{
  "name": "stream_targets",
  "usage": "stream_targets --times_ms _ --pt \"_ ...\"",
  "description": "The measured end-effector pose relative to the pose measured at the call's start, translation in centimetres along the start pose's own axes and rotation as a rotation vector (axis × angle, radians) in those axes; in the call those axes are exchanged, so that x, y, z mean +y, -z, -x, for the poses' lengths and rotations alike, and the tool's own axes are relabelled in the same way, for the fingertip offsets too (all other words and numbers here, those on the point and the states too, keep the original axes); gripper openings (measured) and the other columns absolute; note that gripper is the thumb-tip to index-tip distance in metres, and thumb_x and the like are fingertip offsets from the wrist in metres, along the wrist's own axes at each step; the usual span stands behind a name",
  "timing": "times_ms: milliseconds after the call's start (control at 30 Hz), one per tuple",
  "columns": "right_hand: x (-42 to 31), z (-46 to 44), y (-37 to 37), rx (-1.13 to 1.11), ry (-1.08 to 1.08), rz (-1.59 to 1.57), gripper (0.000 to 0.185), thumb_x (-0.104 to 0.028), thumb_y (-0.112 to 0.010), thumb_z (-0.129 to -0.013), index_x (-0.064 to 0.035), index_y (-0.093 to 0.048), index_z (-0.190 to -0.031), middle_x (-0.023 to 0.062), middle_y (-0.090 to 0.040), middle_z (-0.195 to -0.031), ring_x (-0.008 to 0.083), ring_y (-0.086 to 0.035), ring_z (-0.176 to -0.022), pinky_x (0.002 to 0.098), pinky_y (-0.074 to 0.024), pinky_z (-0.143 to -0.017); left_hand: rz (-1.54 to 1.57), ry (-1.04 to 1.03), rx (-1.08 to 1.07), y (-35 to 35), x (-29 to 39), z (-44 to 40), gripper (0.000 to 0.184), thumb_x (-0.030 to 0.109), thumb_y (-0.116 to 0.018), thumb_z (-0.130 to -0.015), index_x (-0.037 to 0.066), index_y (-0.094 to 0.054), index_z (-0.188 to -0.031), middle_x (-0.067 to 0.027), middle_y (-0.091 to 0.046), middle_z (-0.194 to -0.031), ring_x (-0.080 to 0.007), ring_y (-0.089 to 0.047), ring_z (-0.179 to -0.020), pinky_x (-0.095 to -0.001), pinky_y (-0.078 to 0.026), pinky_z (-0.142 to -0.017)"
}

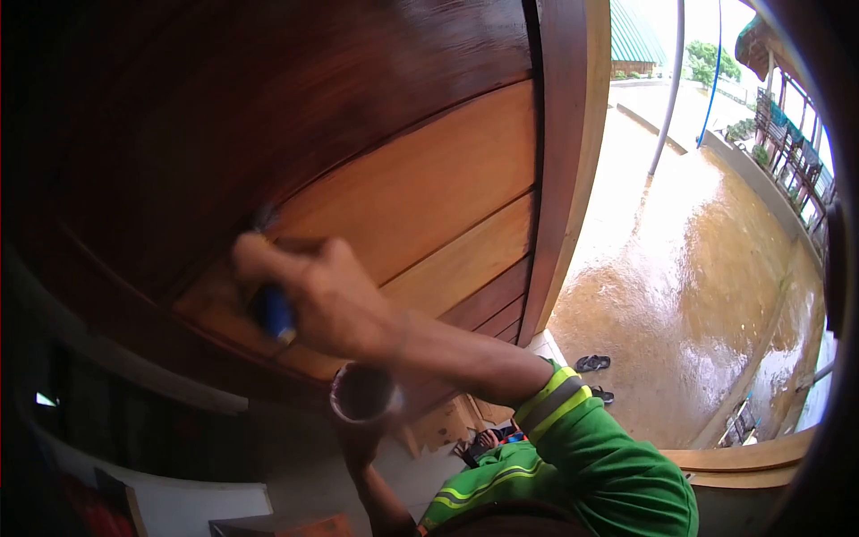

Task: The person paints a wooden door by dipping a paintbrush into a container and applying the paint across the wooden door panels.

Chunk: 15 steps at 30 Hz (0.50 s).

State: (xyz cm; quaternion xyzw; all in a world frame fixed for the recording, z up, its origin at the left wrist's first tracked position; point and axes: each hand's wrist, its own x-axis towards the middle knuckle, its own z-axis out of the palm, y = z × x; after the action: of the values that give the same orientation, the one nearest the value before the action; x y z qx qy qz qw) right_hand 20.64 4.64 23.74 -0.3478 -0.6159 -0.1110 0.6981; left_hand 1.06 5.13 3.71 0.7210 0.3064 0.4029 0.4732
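Observation:
My right hand (pixel 322 291) is closed around a paintbrush (pixel 274 315) with a blue handle. The brush tip, blurred by motion, meets the boards where dark stain borders a lighter plank (pixel 438 166). Above that line the wooden panel (pixel 412 67) is dark red-brown and glossy. Below my right wrist, my left hand (pixel 361 445) holds up a cup (pixel 365 394) with a dark, stained inside. Its fingers are partly hidden behind the cup. Lower boards (pixel 483 300) are dark brown too.
An upright frame post (pixel 564 116) edges the panel on the right. Outside lies wet, muddy ground (pixel 662 340) with slippers (pixel 593 363) near the tiled doorway. A wooden ledge (pixel 743 461) runs at lower right. Orange and white items sit at the bottom left.

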Motion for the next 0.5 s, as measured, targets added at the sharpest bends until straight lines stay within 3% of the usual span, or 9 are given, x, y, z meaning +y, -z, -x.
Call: stream_targets --times_ms 67,200,267,333,433,500 --pt "0.1 -0.7 2.6 0.052 0.003 -0.032 0.02 -0.011 -0.073 -0.085 -0.0067 -0.061 -0.101 0.0149 -0.068 -0.084 0.0337 -0.069 -0.072 0.0425 -0.0545 -0.06 0.012 0.012 0.023 0.4 0.5 0.9 0.078 0.018 -0.088 -0.07 0.002 -0.051 -0.137 -0.0109 -0.065 -0.125 -0.0222 -0.062 -0.114 -0.038 -0.048 -0.103" --pt "5.1 -1.8 17.3 0.424 -0.222 0.433 0.025 -0.02 -0.062 -0.1 0.0037 -0.067 -0.108 0.0122 -0.073 -0.079 0.0179 -0.069 -0.058 0.0306 -0.0521 -0.055 0.056 0.033 0.088 0.8 2.2 2.2 0.077 0.017 -0.088 -0.07 0.002 -0.052 -0.137 -0.0109 -0.065 -0.125 -0.022 -0.063 -0.113 -0.0381 -0.049 -0.102" --pt "5.7 -3.1 22.3 0.534 -0.228 0.717 0.026 -0.026 -0.064 -0.099 -0.0016 -0.068 -0.095 0.0085 -0.07 -0.065 0.0199 -0.069 -0.059 0.0311 -0.0514 -0.058 0.072 0.04 0.117 0.6 3.0 2.8 0.077 0.017 -0.088 -0.07 0.002 -0.052 -0.137 -0.0109 -0.066 -0.124 -0.022 -0.063 -0.113 -0.0381 -0.049 -0.102" --pt "3.7 -4.7 24.3 0.582 -0.458 0.752 0.015 -0.019 -0.069 -0.096 -0.0056 -0.066 -0.09 0.0108 -0.071 -0.076 0.0214 -0.071 -0.065 0.0358 -0.0542 -0.064 0.078 0.035 0.133 0.2 3.8 3.6 0.077 0.016 -0.088 -0.07 0.002 -0.052 -0.137 -0.0109 -0.066 -0.124 -0.0219 -0.064 -0.112 -0.0381 -0.049 -0.102" --pt "3.2 -3.8 23.3 0.485 -0.152 0.722 0.009 -0.013 -0.071 -0.093 -0.0069 -0.064 -0.091 0.013 -0.069 -0.079 0.0241 -0.07 -0.069 0.0377 -0.0547 -0.066 0.057 0.028 0.134 -0.1 4.6 3.6 0.077 0.013 -0.086 -0.071 0.002 -0.051 -0.139 -0.0118 -0.066 -0.125 -0.0227 -0.064 -0.115 -0.0376 -0.049 -0.103" --pt "4.3 -3.3 22.8 0.338 0.113 0.763 0.013 -0.012 -0.073 -0.092 -0.0063 -0.061 -0.092 0.0129 -0.066 -0.075 0.0269 -0.068 -0.071 0.037 -0.0542 -0.065 -0.019 0.02 0.088 -0.5 5.3 3.5 0.078 0.018 -0.088 -0.071 0.003 -0.05 -0.138 -0.0109 -0.064 -0.127 -0.0229 -0.061 -0.116 -0.0376 -0.047 -0.104"
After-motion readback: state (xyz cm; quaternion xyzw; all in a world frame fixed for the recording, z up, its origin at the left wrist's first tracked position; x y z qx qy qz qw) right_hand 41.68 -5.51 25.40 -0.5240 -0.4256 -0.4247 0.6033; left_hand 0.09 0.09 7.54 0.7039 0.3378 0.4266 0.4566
